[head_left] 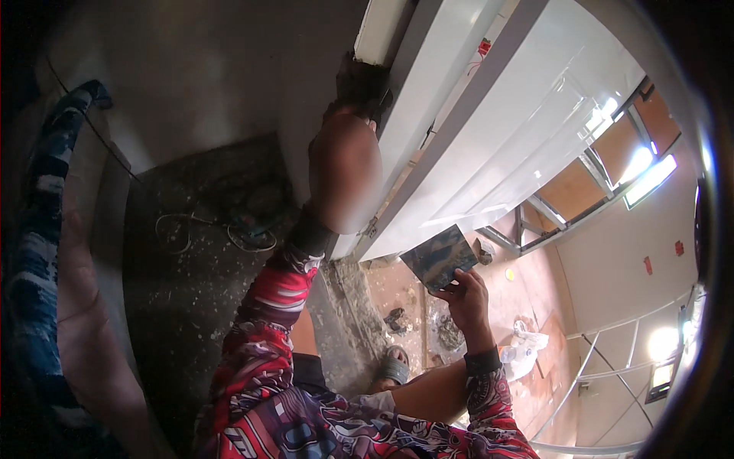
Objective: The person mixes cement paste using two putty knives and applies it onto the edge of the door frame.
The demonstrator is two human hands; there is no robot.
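Note:
My left hand reaches up along the white door frame, beside a rough dark gap where wall and frame meet. That hand is blurred and its fingers are mostly hidden, so I cannot make out what it holds, if anything. In my right hand is a flat rectangular board, gripped at its lower edge, with grey smears across its face. The board is held tilted, close to the bottom of the white panelled door, which stands open to the right of the frame.
On the dark, speckled floor at left lies a teal power tool with a looped cable. A blue and white cloth hangs at far left. Grey rubble, a white plastic bag and metal framing are at right. My sandalled foot is below.

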